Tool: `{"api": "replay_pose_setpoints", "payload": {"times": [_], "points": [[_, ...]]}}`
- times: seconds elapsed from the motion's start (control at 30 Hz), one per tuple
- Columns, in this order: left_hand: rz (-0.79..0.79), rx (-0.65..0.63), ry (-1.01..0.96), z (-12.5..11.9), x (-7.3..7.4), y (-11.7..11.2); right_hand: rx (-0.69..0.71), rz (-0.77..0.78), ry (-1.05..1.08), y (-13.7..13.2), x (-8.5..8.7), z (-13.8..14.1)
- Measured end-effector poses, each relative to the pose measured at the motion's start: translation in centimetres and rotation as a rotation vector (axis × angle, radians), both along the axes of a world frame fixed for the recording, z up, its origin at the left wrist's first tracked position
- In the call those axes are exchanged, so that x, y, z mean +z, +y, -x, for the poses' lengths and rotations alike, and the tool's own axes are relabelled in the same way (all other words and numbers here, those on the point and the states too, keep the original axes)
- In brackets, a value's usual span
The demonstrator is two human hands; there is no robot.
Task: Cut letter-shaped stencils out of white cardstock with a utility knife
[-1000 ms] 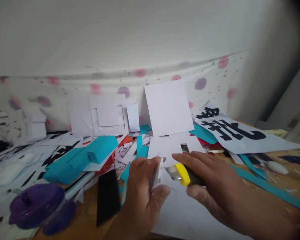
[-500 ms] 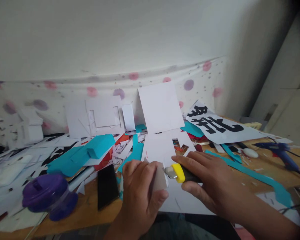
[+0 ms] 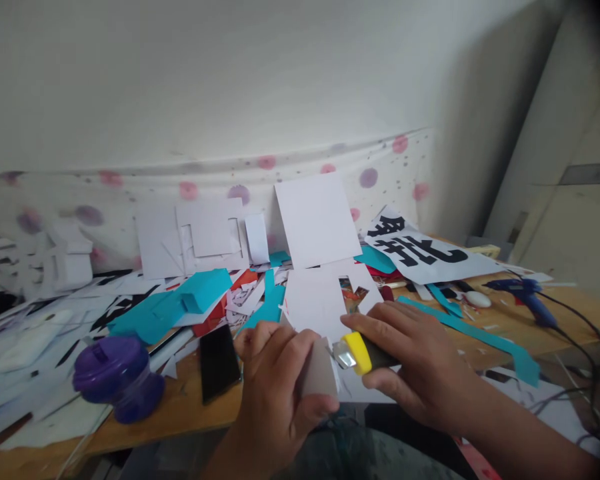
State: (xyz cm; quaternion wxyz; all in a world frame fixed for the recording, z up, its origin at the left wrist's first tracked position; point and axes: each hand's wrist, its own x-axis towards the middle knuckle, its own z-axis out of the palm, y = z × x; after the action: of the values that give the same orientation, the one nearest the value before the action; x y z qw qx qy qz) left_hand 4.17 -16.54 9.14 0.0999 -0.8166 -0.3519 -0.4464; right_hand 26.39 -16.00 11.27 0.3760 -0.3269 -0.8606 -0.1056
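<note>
My left hand [image 3: 283, 383] is closed around a small folded piece of grey-white card [image 3: 319, 375], thumb in front and fingers behind. My right hand [image 3: 415, 360] grips a utility knife [image 3: 363, 353] with a yellow front and dark handle. Its metal blade end points left at the card's right edge; whether it touches cannot be told. Below and behind both hands lies a white card sheet [image 3: 313, 297] with a cut-out opening at its right. Another white sheet [image 3: 317, 220] leans upright behind it.
A black phone [image 3: 220, 365] and a purple lidded container [image 3: 119, 377] are at left. Turquoise card [image 3: 173, 303] and paper scraps cover the left side. A blue glue gun [image 3: 523, 293] with cables and a sheet with black characters [image 3: 425, 253] lie at right.
The view has shifted slightly, so the table things sit a little differently in frame. Both hands keep their holds, and the card in my left hand shows more of its grey face.
</note>
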Motion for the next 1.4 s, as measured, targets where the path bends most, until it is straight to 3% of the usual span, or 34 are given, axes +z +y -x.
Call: {"api": "replay_pose_setpoints", "payload": {"times": [0.2,0.33,0.5,0.7,0.8,0.87,0.97,1.1,1.17,1.33,1.4], "points": [[0.02,-0.007,0.059,0.1,-0.1,0.1,-0.057,0.0,0.002,1.0,-1.0,0.0],[0.036,-0.028,0.084,0.0,-0.3,0.4,-0.166,0.132,0.076,2.9,-2.6,-0.7],[0.024,0.074,0.078,0.1,-0.4,0.7,0.086,0.437,0.403,3.0,-3.6,-1.3],[0.03,0.056,0.185,-0.5,-0.8,1.1,0.283,0.944,0.843,1.3,-2.3,0.8],[0.071,0.024,0.196,-0.7,-0.9,1.2,0.348,1.069,0.946,1.4,-2.2,2.0],[0.158,-0.042,0.171,-0.6,-0.8,1.2,0.329,1.06,1.032,1.9,-2.7,2.3],[0.374,-0.232,-0.145,-0.5,-0.4,1.0,0.2,0.962,1.171,2.8,-4.1,1.7],[0.705,-0.452,-0.997,-1.1,0.2,1.3,-0.02,0.904,1.05,2.8,-6.5,0.1],[0.815,-0.47,-1.255,-1.7,0.3,1.8,-0.06,0.901,0.992,2.0,-7.8,-0.5],[0.934,-0.463,-1.481,-3.2,-1.0,3.7,0.115,1.162,0.834,-0.2,-10.5,-0.8],[0.965,-0.463,-1.544,-3.6,-1.8,4.6,0.122,1.254,0.786,-0.7,-11.3,-0.8]]}}
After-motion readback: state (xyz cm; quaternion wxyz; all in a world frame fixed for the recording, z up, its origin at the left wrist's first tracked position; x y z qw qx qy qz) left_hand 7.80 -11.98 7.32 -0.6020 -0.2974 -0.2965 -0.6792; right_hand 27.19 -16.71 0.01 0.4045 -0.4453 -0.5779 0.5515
